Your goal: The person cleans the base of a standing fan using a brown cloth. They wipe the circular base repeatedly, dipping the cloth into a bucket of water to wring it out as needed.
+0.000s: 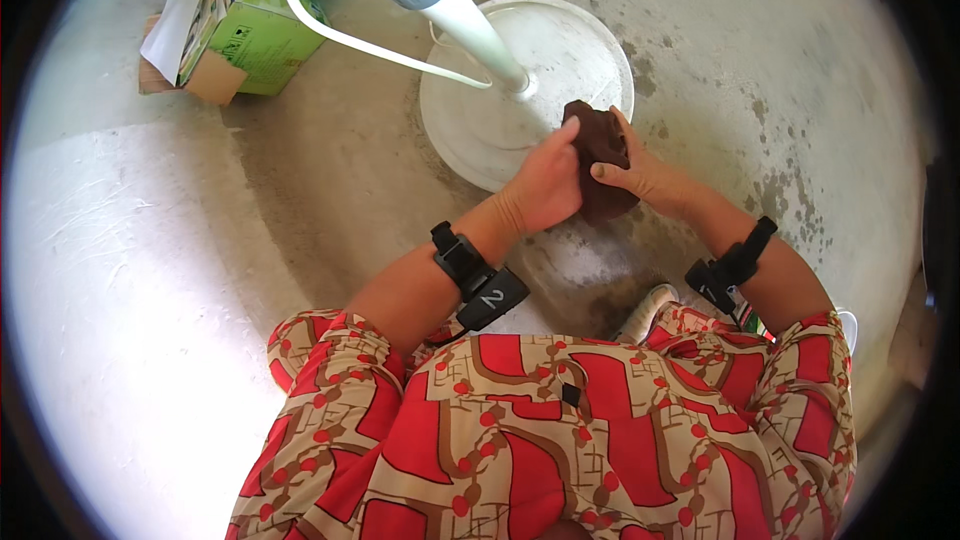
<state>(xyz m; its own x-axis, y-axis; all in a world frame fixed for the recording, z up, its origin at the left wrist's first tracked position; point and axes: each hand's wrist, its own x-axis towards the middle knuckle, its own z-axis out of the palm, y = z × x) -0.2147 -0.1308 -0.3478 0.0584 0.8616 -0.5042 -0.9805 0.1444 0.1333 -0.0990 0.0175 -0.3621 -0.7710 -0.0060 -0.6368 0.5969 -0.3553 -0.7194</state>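
A dark brown cloth [600, 199], bunched up, is between my two hands over the edge of a round white fan or stand base. My left hand [551, 176] grips its left side, with the thumb on top. My right hand [652, 172] holds the right side, its thumb across the front of the cloth and a finger stretched along the far edge. Part of the cloth hangs below the hands. The fingertips of my left hand are hidden.
The round white base [469, 127] carries a slanting white pole [480, 34] with a grey collar and a white cable [375, 52]. A green cardboard box [262, 37] with papers stands at the upper left. The concrete floor [750, 127] has wet-looking spots on the right.
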